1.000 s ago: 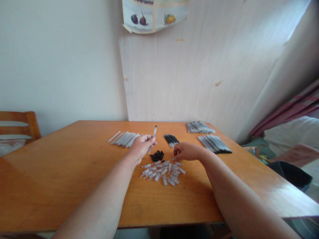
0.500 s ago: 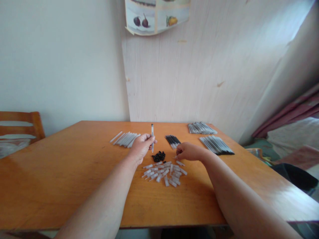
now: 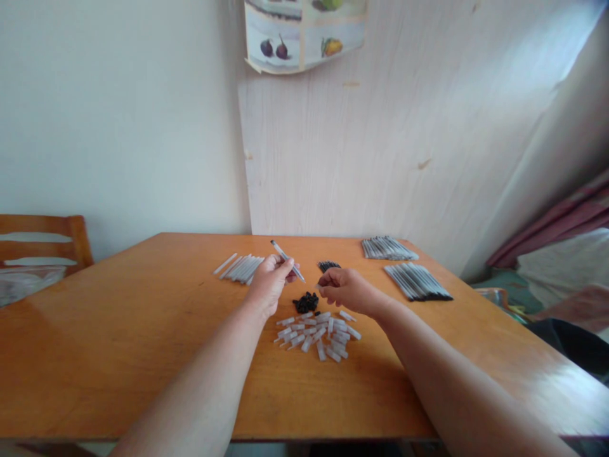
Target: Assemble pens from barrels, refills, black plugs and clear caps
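My left hand (image 3: 272, 279) pinches a clear-barrelled pen (image 3: 281, 251), which leans with its dark end up to the left and its tip down to the right. Facing that tip, a small gap away, my right hand (image 3: 339, 284) has its fingertips closed on a small translucent piece that looks like a pen cap (image 3: 318, 287). Below both hands lies a heap of black plugs (image 3: 305, 302). Nearer to me, several translucent pen caps (image 3: 311, 333) are scattered. Behind my right hand, black-topped refills (image 3: 328, 265) are partly hidden.
Empty white barrels (image 3: 240, 269) lie left of my left hand. Two batches of pens, a far one (image 3: 387, 248) and a nearer one (image 3: 417, 282), rest on the right of the wooden table (image 3: 118, 343). A chair (image 3: 42, 235) stands at left.
My right hand has lifted from beside the caps and moved left toward the pen, a small translucent piece in its fingers. The pen has gone from upright to slanting, tip rightward.
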{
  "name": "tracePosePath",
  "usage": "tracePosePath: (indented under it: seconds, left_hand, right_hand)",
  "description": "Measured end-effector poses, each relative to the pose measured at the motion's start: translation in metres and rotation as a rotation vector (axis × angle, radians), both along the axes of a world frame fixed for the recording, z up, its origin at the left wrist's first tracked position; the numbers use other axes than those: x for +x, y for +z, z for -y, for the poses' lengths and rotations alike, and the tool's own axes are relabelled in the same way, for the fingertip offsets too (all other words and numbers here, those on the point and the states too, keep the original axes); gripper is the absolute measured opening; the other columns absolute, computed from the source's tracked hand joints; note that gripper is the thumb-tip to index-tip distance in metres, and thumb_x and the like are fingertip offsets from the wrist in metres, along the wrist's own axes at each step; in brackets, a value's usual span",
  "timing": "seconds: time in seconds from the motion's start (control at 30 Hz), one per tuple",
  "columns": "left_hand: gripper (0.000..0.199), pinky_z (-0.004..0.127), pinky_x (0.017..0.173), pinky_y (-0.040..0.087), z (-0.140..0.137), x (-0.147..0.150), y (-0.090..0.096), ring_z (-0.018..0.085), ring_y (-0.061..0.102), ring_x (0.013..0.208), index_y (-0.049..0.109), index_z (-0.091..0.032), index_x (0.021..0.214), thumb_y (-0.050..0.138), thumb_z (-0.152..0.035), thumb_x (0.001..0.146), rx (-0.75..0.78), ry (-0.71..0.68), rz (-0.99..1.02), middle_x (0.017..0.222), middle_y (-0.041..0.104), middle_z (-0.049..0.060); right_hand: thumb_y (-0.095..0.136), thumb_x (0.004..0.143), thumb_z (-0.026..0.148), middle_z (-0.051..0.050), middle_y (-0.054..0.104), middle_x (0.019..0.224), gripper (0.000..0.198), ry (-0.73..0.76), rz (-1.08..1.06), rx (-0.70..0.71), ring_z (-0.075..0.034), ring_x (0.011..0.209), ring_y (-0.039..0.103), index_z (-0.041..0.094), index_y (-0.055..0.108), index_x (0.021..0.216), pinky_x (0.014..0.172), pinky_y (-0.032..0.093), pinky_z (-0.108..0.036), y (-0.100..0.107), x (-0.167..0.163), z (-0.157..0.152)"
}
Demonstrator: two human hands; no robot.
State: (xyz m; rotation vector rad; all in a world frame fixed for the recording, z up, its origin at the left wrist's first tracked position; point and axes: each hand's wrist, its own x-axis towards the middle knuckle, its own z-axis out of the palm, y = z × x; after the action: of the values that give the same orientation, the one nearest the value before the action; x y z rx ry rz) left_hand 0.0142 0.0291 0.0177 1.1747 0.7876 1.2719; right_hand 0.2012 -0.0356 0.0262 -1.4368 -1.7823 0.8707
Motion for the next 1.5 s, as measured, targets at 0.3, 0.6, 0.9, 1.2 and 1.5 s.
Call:
tracePosePath:
  seconds: [0.3, 0.6, 0.9, 1.2, 1.5]
  left_hand:
    - [0.023, 0.029, 0.072, 0.051, 0.004, 0.003, 0.001, 0.014, 0.066, 0.076, 0.055, -0.016, 0.089, 0.07, -0.029, 0.077, -0.017, -0.025, 0.063, 0.089, 0.07, 0.008]
    - [0.017, 0.028, 0.071, 0.051, 0.007, 0.005, 0.002, 0.014, 0.067, 0.075, 0.055, -0.015, 0.088, 0.067, -0.024, 0.079, -0.028, -0.015, 0.066, 0.087, 0.071, 0.01]
    - [0.02, 0.028, 0.069, 0.051, 0.009, 0.008, 0.0, 0.015, 0.067, 0.072, 0.055, -0.015, 0.089, 0.067, -0.027, 0.078, -0.048, -0.033, 0.017, 0.086, 0.072, 0.01]
    - [0.018, 0.03, 0.071, 0.052, 0.017, 0.012, 0.005, 0.015, 0.068, 0.072, 0.053, -0.016, 0.09, 0.064, -0.028, 0.081, -0.095, -0.046, 0.069, 0.09, 0.072, 0.011]
    - [0.018, 0.033, 0.077, 0.052, 0.019, 0.016, 0.003, 0.017, 0.069, 0.075, 0.049, -0.017, 0.086, 0.063, -0.028, 0.082, -0.122, -0.063, 0.155, 0.086, 0.072, 0.009]
  right_hand:
    - [0.058, 0.083, 0.031, -0.002, 0.067, 0.071, 0.014, -0.019, 0.004, 0.042, -0.012, 0.057, 0.063, 0.018, 0.06, 0.088, 0.045, 0.044, -0.019, -0.021, -0.004, -0.01]
    - [0.056, 0.085, 0.038, -0.003, 0.068, 0.073, 0.019, -0.04, -0.026, 0.086, -0.012, 0.056, 0.063, 0.019, 0.057, 0.09, 0.046, 0.046, -0.021, -0.02, -0.008, -0.01]
    - [0.054, 0.085, 0.033, -0.003, 0.068, 0.072, 0.016, -0.063, -0.05, 0.113, -0.012, 0.056, 0.062, 0.018, 0.058, 0.092, 0.048, 0.045, -0.021, -0.021, -0.01, -0.01]
    - [0.053, 0.085, 0.032, -0.001, 0.067, 0.069, 0.018, -0.13, 0.043, 0.239, -0.011, 0.057, 0.058, 0.018, 0.063, 0.09, 0.051, 0.039, -0.02, -0.02, -0.012, -0.01]
    - [0.053, 0.085, 0.033, 0.001, 0.063, 0.066, 0.019, -0.164, 0.065, 0.325, -0.01, 0.057, 0.054, 0.018, 0.064, 0.083, 0.054, 0.038, -0.021, -0.015, -0.017, -0.004]
